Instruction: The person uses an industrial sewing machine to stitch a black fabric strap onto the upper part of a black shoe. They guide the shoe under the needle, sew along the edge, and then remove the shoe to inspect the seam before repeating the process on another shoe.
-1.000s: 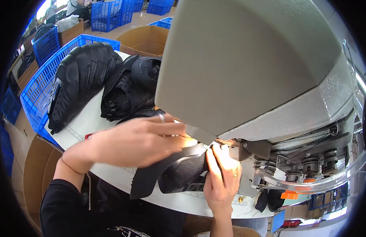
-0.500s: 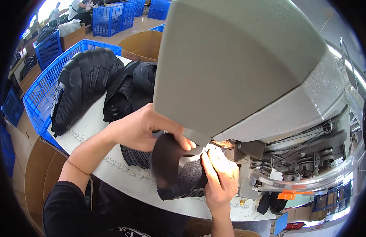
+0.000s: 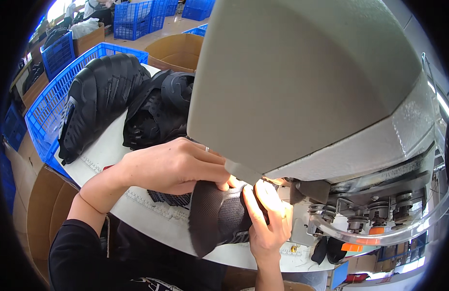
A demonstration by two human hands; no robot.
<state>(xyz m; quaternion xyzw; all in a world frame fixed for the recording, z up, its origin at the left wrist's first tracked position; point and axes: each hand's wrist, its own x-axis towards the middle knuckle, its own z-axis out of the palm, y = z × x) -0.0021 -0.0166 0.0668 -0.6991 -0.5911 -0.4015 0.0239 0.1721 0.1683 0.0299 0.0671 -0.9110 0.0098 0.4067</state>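
Since a moment ago, both hands have turned the black mesh shoe upper (image 3: 219, 218) further under the grey industrial sewing machine head (image 3: 302, 82), near the white table's (image 3: 152, 223) front edge. Left hand (image 3: 173, 165) presses it from above, fingers curled on it; right hand (image 3: 268, 218) pinches its edge. Fingertips sit close to the needle area, so a slip could catch them, or the seam could wander. Two piles of black uppers (image 3: 132, 102) wait at the table's back-left corner; several blue crates (image 3: 137, 17) stand beyond.

white table (image 3: 137, 213) | 2 black shoe-upper stacks (image 3: 103, 102) (image 3: 159, 114) | grey sewing machine (image 3: 302, 82)
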